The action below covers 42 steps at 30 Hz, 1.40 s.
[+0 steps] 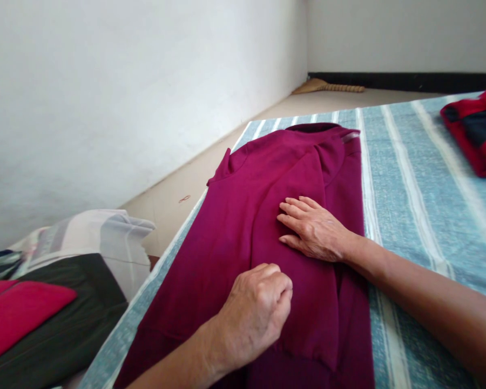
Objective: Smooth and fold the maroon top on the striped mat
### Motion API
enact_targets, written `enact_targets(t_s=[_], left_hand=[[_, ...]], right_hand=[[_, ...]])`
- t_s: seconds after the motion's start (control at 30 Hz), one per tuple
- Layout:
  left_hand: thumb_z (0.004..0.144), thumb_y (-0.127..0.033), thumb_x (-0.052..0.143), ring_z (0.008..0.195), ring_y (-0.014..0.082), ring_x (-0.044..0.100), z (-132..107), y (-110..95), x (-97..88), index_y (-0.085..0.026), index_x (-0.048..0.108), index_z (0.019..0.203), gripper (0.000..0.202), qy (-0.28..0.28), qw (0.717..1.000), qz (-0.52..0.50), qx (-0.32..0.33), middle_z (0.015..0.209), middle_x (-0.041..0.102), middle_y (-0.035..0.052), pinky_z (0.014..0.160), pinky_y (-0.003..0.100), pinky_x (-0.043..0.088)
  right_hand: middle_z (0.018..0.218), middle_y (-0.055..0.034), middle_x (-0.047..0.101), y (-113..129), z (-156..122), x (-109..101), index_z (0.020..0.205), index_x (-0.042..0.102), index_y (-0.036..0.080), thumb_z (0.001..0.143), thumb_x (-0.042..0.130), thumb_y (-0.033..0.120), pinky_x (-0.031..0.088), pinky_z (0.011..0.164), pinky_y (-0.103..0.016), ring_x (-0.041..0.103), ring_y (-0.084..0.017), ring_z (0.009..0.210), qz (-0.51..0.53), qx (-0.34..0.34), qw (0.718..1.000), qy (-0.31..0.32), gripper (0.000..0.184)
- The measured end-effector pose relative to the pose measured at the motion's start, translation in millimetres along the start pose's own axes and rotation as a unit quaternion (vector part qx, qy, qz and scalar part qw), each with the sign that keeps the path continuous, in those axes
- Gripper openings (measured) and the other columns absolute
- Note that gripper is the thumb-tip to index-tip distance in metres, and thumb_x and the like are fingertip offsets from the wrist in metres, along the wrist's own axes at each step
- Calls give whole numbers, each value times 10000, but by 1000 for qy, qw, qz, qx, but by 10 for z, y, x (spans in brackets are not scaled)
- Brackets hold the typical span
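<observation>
- The maroon garment lay on the striped cloth, its long axis running six to twelve o'clock, collar at twelve.
- Right hand: grip released, spread flat over the folded sleeve.
- Left hand: grip clenched, any pinched fabric hidden.
- The cuff sat towards five o'clock from the left hand, the nearer one.

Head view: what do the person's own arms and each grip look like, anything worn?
The left forearm and right forearm show no sleeves. The left grip and right grip are human hands, ungloved, with no ring, bracelet or watch visible. No cables or markings show.
</observation>
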State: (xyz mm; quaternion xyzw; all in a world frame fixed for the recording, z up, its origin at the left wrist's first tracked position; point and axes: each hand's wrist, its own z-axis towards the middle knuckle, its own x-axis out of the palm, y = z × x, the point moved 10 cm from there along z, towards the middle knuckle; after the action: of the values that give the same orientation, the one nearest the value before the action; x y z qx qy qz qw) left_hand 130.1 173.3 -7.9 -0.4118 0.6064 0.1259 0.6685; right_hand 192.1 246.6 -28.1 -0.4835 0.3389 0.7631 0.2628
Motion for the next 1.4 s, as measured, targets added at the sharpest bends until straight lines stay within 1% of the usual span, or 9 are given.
enact_targets(t_s=[0.3, 0.57, 0.7, 0.93, 1.03, 1.13, 1.23, 1.33, 1.4], left_hand=[[829, -90, 482, 673, 165, 493, -3, -94, 176, -183, 521, 692, 170, 49, 989, 137, 12, 714, 548, 17, 583, 288, 384], [713, -78, 539, 616, 180, 495, -27, -168, 249, -192, 505, 681, 122, 26, 975, 212, 60, 698, 571, 26, 494, 294, 334], [682, -56, 538, 587, 144, 485, -57, 16, 135, -196, 464, 639, 164, -12, 986, 168, 17, 683, 573, 10, 495, 274, 322], [809, -67, 431, 636, 132, 533, -181, 578, -536, -198, 500, 664, 207, -112, 981, 124, -95, 670, 565, 0, 572, 243, 382], [862, -141, 417, 638, 152, 548, -247, 832, -706, -200, 501, 663, 224, -127, 971, 158, -126, 665, 562, 9, 580, 265, 408], [890, -169, 387, 665, 169, 574, -272, 998, -759, -202, 515, 686, 243, -145, 964, 182, -128, 695, 580, 24, 615, 290, 459], [885, -174, 409, 913, 207, 624, -230, 1045, -764, -189, 591, 894, 183, -184, 961, 183, -100, 956, 650, 79, 800, 339, 516], [893, -241, 448, 1208, 231, 516, -118, 1086, -690, -175, 557, 1171, 305, -189, 961, 183, -81, 1288, 561, 114, 1011, 385, 445], [909, -294, 445, 1308, 232, 418, -30, 1180, -581, -172, 506, 1276, 391, -150, 968, 178, -97, 1404, 471, 111, 1071, 403, 388]], right_hand=[[1348, -173, 498, 1, -6, 2, 1197, 591, 112, 928, 488, 387, 278, 1073, -492, 389, -317, 1297, 12, -4, 1000, -9, 398], [1342, -153, 515, 31, 3, 16, 1214, 583, 126, 912, 516, 368, 288, 1079, -492, 400, -306, 1293, 14, -4, 999, -29, 392], [1343, -147, 517, 41, -4, 30, 1223, 581, 141, 909, 522, 364, 291, 1082, -500, 405, -302, 1293, 19, -2, 999, -41, 390], [1382, -129, 487, 47, -4, 76, 1260, 565, 155, 914, 511, 376, 278, 1098, -509, 377, -293, 1318, 18, 12, 999, -27, 414], [1393, -129, 474, 62, 9, 97, 1273, 556, 151, 915, 503, 371, 285, 1095, -521, 371, -296, 1322, 5, 9, 1000, -11, 423], [1403, -121, 464, 65, 19, 110, 1278, 554, 159, 914, 501, 370, 295, 1091, -526, 367, -295, 1326, -3, 9, 1000, -2, 424], [1411, -111, 454, 59, 20, 127, 1295, 543, 171, 915, 498, 379, 298, 1092, -526, 360, -293, 1330, -5, 8, 1000, 1, 435], [1417, -110, 446, 45, 14, 155, 1304, 535, 174, 918, 492, 387, 296, 1094, -522, 356, -289, 1333, -4, 8, 1000, 2, 443], [1421, -110, 441, 36, 8, 176, 1308, 532, 176, 920, 488, 391, 293, 1096, -521, 354, -286, 1335, -1, 8, 1000, 1, 445]])
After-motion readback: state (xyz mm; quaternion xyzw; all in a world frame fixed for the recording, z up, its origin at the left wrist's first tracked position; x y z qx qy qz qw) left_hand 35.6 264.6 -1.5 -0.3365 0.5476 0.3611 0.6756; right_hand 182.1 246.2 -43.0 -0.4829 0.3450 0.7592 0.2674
